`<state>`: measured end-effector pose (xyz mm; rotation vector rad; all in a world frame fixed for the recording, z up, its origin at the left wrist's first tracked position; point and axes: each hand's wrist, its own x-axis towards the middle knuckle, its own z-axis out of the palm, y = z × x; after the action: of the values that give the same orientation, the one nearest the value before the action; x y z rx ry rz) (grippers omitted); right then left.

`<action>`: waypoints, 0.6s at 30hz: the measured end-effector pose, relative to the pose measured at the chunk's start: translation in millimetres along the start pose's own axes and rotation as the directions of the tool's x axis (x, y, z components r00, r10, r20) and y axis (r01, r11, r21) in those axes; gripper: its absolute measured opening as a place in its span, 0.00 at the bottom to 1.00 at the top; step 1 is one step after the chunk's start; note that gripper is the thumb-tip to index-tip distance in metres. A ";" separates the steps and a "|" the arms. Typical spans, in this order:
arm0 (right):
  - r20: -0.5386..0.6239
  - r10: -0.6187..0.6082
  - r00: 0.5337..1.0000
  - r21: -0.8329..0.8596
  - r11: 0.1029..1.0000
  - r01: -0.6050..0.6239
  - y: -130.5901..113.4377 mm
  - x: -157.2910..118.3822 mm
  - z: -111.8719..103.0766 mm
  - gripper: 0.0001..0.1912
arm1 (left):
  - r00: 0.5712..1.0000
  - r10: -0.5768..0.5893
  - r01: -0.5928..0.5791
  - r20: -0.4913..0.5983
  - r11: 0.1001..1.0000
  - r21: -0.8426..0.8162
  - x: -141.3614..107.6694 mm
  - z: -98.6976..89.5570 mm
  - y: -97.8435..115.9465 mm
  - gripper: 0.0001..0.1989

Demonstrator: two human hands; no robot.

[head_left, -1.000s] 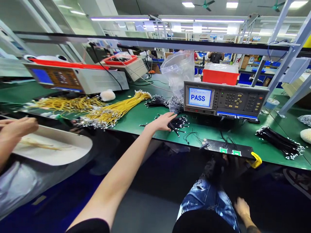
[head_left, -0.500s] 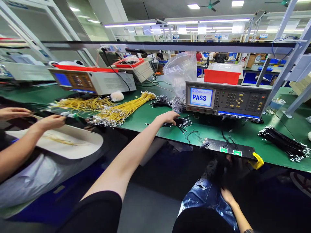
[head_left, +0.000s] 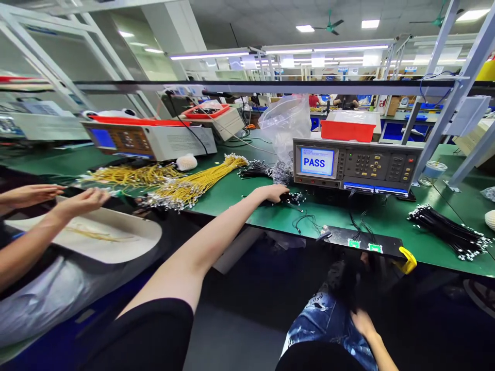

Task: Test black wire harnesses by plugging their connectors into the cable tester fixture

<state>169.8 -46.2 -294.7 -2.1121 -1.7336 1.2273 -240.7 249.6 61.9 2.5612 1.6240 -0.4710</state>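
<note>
My left hand [head_left: 275, 193] reaches out to a bundle of black cables [head_left: 296, 198] with white connector ends, lying on the green bench. Its fingers are curled down and closed on the cables; the fingertips are partly hidden. Low in the view, my right hand [head_left: 362, 323] rests by my thigh, its fingers hidden in the dark. Ahead of it, at the bench edge, a black test fixture [head_left: 361, 238] carries two green boards, with thin black leads running up to the tester [head_left: 356, 167]. The tester screen reads PASS.
Yellow cable bundles [head_left: 201, 180] lie to the left, and a black bundle [head_left: 448, 229] lies at the right. A yellow clamp [head_left: 407, 260] sticks out at the bench edge. On the far left, a co-worker's hands [head_left: 79, 202] work above a white tray [head_left: 145, 234].
My left hand has come down onto the black cables, and its fingers have closed from a spread position. My right hand stays by my thigh. The view has tilted up slightly.
</note>
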 end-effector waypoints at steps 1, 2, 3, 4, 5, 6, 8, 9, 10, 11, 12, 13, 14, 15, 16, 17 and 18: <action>0.000 -0.002 1.000 -0.003 1.000 0.002 0.4 -1.4 0.6 0.28 | 1.000 -0.004 0.004 -0.006 1.000 -0.002 1.0 -1.5 -1.4 0.30; 0.001 -0.004 1.000 -0.006 1.000 0.004 0.8 -2.8 1.2 0.29 | 1.000 -0.008 0.008 -0.010 1.000 -0.004 2.0 -3.1 -3.3 0.29; 0.001 -0.006 1.000 -0.008 1.000 0.006 1.2 -4.1 1.8 0.30 | 1.000 -0.013 0.012 -0.014 1.000 -0.007 2.8 -4.8 -5.5 0.28; 0.001 -0.007 1.000 -0.010 1.000 0.007 1.4 -5.1 2.3 0.30 | 1.000 -0.017 0.017 -0.017 1.000 -0.011 3.3 -6.3 -8.0 0.26; 0.000 -0.008 1.000 -0.011 1.000 0.008 1.6 -6.0 2.7 0.31 | 1.000 -0.021 0.021 -0.019 1.000 -0.016 3.4 -7.8 -10.8 0.25; 0.000 -0.009 1.000 -0.011 1.000 0.009 1.7 -6.6 3.1 0.31 | 0.999 -0.027 0.026 -0.022 0.999 -0.021 3.1 -9.0 -13.9 0.24; -0.002 -0.008 1.000 -0.013 1.000 0.008 1.6 -7.6 3.5 0.31 | 0.999 -0.041 0.040 -0.031 0.999 -0.037 0.6 -11.0 -20.8 0.21; -0.004 -0.006 1.000 -0.016 1.000 0.005 1.5 -8.0 3.6 0.30 | 0.998 -0.052 0.050 -0.038 0.998 -0.048 -1.8 -11.7 -24.8 0.19; -0.006 -0.004 1.000 -0.019 1.000 0.004 1.4 -8.4 3.5 0.31 | 0.997 -0.066 0.063 -0.049 0.996 -0.061 -5.3 -12.3 -29.1 0.18; -0.008 -0.003 1.000 -0.023 1.000 0.002 1.3 -8.7 3.4 0.31 | 0.994 -0.086 0.080 -0.067 0.994 -0.076 -10.1 -12.4 -33.9 0.17; -0.007 -0.003 1.000 -0.026 1.000 0.002 1.1 -9.0 3.0 0.31 | 0.990 -0.110 0.101 -0.093 0.990 -0.095 -16.3 -11.6 -38.9 0.16; -0.005 -0.003 1.000 -0.029 1.000 0.003 0.9 -9.2 2.5 0.32 | 0.982 -0.141 0.126 -0.128 0.985 -0.116 -24.1 -9.5 -44.1 0.17; -0.001 -0.005 1.000 -0.031 1.000 0.005 0.7 -9.2 1.8 0.32 | 0.969 -0.179 0.156 -0.170 0.978 -0.141 -33.5 -5.6 -49.0 0.18; 0.003 -0.006 1.000 -0.032 0.999 0.007 0.4 -9.0 1.0 0.32 | 0.951 -0.225 0.191 -0.213 0.967 -0.169 -44.2 0.6 -53.4 0.20; 0.005 -0.007 1.000 -0.031 0.999 0.007 0.1 -8.7 0.2 0.31 | 0.926 -0.278 0.230 -0.255 0.952 -0.200 -55.6 9.4 -56.7 0.24; 0.005 -0.005 1.000 -0.031 1.000 0.005 -0.1 -8.3 -0.6 0.31 | 0.898 -0.336 0.276 -0.285 0.933 -0.232 -67.2 20.5 -58.8 0.29; 0.002 -0.001 1.000 -0.029 1.000 0.001 -0.3 -7.9 -1.3 0.30 | 0.869 -0.396 0.325 -0.297 0.909 -0.263 -78.0 33.4 -59.5 0.33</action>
<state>170.4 -52.6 -289.8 -2.1262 -1.7642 1.2116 -331.8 200.3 59.2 2.2798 2.1583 0.1436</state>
